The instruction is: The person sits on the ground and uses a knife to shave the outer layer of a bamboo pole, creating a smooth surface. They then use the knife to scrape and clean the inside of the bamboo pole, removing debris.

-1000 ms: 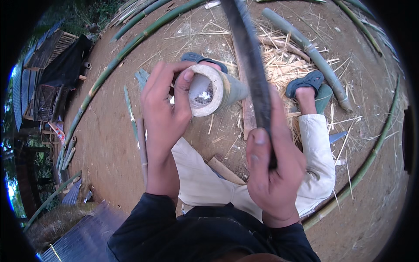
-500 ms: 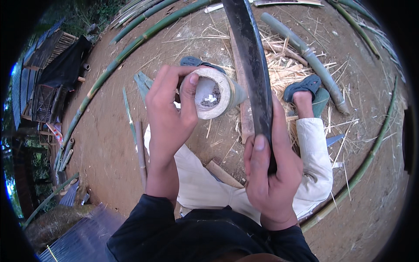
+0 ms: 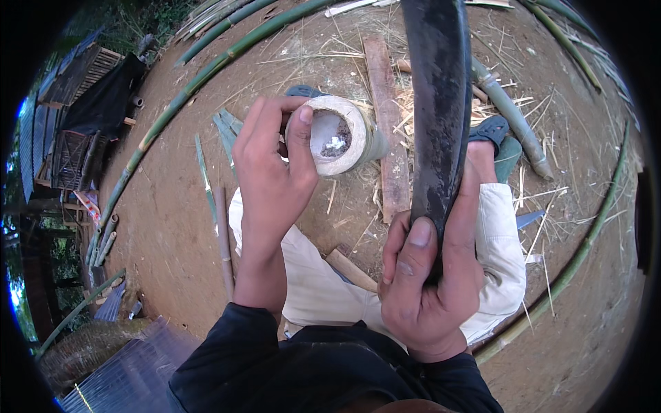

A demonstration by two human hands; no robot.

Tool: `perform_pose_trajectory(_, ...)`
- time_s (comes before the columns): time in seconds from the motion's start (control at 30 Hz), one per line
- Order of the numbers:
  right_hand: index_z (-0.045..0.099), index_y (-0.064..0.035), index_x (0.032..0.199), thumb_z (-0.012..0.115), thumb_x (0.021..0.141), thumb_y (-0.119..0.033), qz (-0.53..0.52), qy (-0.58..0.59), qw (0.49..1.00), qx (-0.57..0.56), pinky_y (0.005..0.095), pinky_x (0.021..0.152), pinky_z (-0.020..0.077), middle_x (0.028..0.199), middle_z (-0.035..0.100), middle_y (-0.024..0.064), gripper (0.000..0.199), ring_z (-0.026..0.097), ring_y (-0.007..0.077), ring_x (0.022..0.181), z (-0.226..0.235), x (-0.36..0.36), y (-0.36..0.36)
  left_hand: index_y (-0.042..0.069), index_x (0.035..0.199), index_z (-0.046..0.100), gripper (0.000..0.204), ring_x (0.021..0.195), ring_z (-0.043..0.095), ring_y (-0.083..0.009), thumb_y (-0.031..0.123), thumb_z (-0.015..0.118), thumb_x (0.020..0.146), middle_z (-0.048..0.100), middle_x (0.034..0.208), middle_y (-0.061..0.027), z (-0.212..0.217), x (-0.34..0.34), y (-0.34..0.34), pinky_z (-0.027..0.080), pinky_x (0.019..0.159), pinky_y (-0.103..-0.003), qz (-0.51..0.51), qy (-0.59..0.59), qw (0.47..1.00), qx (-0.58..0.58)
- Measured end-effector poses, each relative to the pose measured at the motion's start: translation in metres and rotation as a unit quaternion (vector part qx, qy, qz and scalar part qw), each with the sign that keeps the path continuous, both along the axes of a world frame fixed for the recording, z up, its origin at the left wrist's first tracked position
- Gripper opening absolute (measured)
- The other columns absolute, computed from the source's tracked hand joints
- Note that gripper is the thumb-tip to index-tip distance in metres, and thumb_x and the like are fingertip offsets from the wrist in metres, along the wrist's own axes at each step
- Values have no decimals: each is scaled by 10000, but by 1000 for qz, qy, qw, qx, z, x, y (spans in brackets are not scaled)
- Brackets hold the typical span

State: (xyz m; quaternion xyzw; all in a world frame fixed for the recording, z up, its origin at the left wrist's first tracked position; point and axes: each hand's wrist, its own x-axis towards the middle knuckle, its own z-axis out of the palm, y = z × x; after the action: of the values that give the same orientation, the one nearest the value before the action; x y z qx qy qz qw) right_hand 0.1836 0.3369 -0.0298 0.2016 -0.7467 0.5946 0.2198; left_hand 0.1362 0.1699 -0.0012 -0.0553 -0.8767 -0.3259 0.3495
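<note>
Bare brown earth [image 3: 165, 241] spreads all around, with a long green bamboo pole [image 3: 158, 131] curving past 10 o'clock and another pole [image 3: 575, 272] between 3 and 4. A dark-draped shed [image 3: 103, 103] stands toward 10, farther out, and a clear corrugated sheet [image 3: 134, 372] lies at 8.

Just above the middle, at 12 o'clock, is a thick-walled bamboo tube [image 3: 359, 141], its round mouth facing the viewer; whitish and dark bits show inside. The left hand [image 3: 275, 148], between 10 and 11, grips its rim, thumb over the edge of the mouth and fingers bent around the outside.

At 4 o'clock the right hand [image 3: 434, 275] is closed around the handle end of a broad, dark knife [image 3: 441, 103], thumb pressed along it. Its blade runs up between 1 and 2 and leaves the view at the top, apart from the tube.

Beyond, toward 1, a flat plank [image 3: 394, 162] lies beside pale shavings [image 3: 406, 103]; at 2 are a grey-green bamboo length [image 3: 509, 107] and a dark clog [image 3: 490, 129] on the person's foot.
</note>
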Motion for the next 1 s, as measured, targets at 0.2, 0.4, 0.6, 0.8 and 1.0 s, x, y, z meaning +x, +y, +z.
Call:
perform_pose_trajectory(0.2, 410, 128, 1478, 501, 1023, -9, 24, -19, 999, 17, 267, 581, 487, 1123, 708, 194, 484, 574, 95, 626, 2, -4, 3, -30, 946, 647, 90, 690, 615, -254, 52, 627, 977, 618, 834, -147, -6, -8, -10, 464, 585, -342, 5, 23, 1000, -5)
perform_pose_trajectory(0.4, 413, 119, 1484, 493, 1024, -7, -9, 12, 1000, 19, 258, 542, 464, 844, 652, 109, 484, 547, 86, 589, -1, 0, -4, -31, 939, 639, 82, 704, 617, -267, 41, 620, 974, 615, 829, -149, -2, -2, -6, 463, 605, -353, 9, 9, 1000, -10)
perform_pose_trajectory(0.6, 403, 133, 1476, 509, 983, 33, 39, -44, 998, 17, 306, 649, 492, 943, 625, 172, 515, 596, 197, 713, 8, 11, 0, -31, 944, 637, 74, 706, 616, -276, 34, 614, 972, 616, 834, -151, -2, -1, -13, 469, 615, -357, 31, -5, 1000, -3)
perform_pose_trajectory(0.8, 396, 132, 1473, 509, 957, 52, 28, -28, 999, 34, 379, 773, 543, 1190, 632, 304, 534, 685, 332, 839, 8, 3, -1, -31, 939, 633, 84, 723, 628, -270, 41, 613, 976, 624, 844, -149, 0, -2, -11, 473, 593, -350, 25, 10, 1000, -11)
perform_pose_trajectory(1.0, 417, 58, 1508, 468, 1031, -13, -14, -112, 992, 55, 271, 570, 460, 763, 662, 102, 485, 568, 106, 599, -18, -5, 5, -28, 956, 645, 95, 729, 634, -253, 60, 621, 980, 635, 859, -138, -3, -5, -18, 486, 573, -343, 59, -14, 998, 10)
